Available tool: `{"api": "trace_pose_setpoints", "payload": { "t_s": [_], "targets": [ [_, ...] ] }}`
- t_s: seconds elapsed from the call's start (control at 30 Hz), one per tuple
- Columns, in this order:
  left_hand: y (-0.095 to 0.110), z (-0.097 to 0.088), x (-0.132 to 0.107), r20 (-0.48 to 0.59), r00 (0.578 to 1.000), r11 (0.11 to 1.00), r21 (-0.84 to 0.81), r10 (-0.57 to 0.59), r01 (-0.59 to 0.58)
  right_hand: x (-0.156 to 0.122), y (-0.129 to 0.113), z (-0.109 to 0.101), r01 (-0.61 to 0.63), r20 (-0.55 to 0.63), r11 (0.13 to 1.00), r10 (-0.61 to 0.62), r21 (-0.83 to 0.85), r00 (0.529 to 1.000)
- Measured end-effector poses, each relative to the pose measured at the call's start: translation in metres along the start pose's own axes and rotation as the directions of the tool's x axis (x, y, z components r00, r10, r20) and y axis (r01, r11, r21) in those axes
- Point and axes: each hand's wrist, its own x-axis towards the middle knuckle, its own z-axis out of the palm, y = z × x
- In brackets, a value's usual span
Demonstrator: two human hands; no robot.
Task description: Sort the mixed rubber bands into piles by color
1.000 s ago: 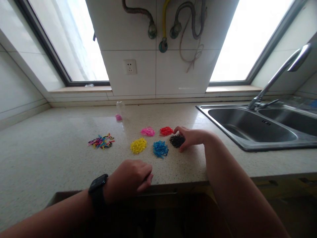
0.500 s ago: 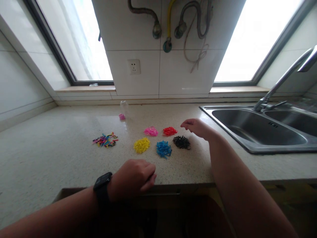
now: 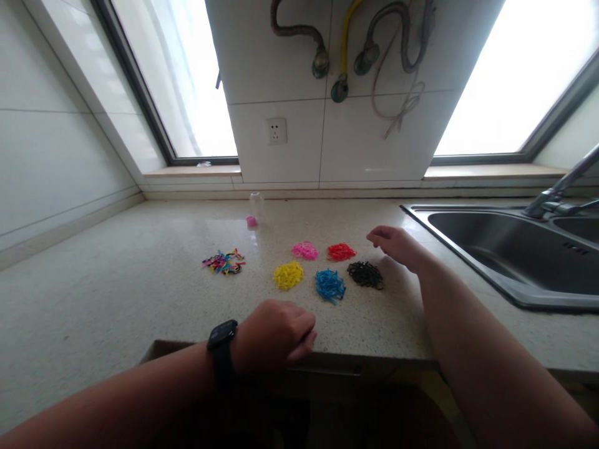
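My left hand, a dark watch on its wrist, rests by the counter's front edge with its fingers curled; what they may hold is hidden. Over the counter, my right hand has its fingers together in a pinch, just right of the red rubber bands. Anything between those fingertips is too small to make out. Closer to me lies the black pile, with blue bands and yellow bands to its left. Pink bands sit beside the red ones. A mixed-colour pile lies farther left.
Behind the piles stands a clear container, with a small pink thing at its base. A steel sink with a faucet is set into the counter on the right. Hoses and an outlet are on the wall.
The view has turned to the left, so everything appears farther right. Both hands keep nearly the same places relative to the piles, and their fingers look unchanged.
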Motion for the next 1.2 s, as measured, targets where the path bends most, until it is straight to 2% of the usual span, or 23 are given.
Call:
{"api": "trace_pose_setpoints", "payload": {
  "t_s": [0.1, 0.23, 0.4, 0.6, 0.67, 0.77, 0.9, 1.0, 1.1, 1.2],
  "targets": [
    [0.0, 0.0, 0.0, 0.003, 1.0, 1.0, 0.0, 0.0, 0.0, 0.007, 0.009, 0.002, -0.045, -0.045, 0.999, 0.044, -0.01, 0.998],
    [0.0, -0.001, 0.0, -0.005, 1.0, 1.0, -0.004, -0.002, 0.002, 0.011, 0.019, 0.004, 0.018, -0.102, 1.0, -0.016, 0.015, 0.995],
    [-0.002, -0.003, 0.001, 0.006, 1.0, 0.999, -0.049, -0.016, 0.016, 0.012, 0.017, 0.003, -0.059, -0.024, 0.994, 0.057, -0.087, 0.998],
    [-0.017, -0.017, 0.0, 0.017, 1.0, 0.998, -0.06, 0.009, -0.008, 0.021, 0.022, 0.004, -0.083, -0.08, 0.989, 0.074, -0.12, 0.994],
    [-0.031, -0.027, 0.0, -0.001, 1.0, 0.999, -0.038, -0.028, 0.028, 0.023, 0.024, 0.004, -0.063, -0.08, 0.99, 0.054, -0.124, 0.995],
    [-0.062, -0.044, -0.003, -0.045, 0.987, 0.988, -0.022, -0.156, 0.155, 0.025, 0.026, 0.005, -0.049, -0.082, 0.991, 0.039, -0.126, 0.996],
    [-0.114, -0.057, -0.017, -0.126, 0.919, 0.927, -0.028, -0.373, 0.373, 0.027, 0.03, 0.004, -0.049, -0.082, 0.99, 0.038, -0.135, 0.996],
    [-0.149, -0.056, -0.034, -0.097, 0.858, 0.863, -0.053, -0.505, 0.502, 0.028, 0.032, 0.004, -0.051, -0.083, 0.991, 0.04, -0.127, 0.996],
    [-0.172, -0.055, -0.048, -0.047, 0.838, 0.839, -0.06, -0.543, 0.54, 0.029, 0.032, 0.004, -0.053, -0.078, 0.992, 0.044, -0.115, 0.996],
    [-0.183, -0.055, -0.056, 0.006, 0.843, 0.84, -0.072, -0.538, 0.537, 0.028, 0.031, 0.004, -0.053, -0.069, 0.991, 0.045, -0.122, 0.997]
  ]
}}
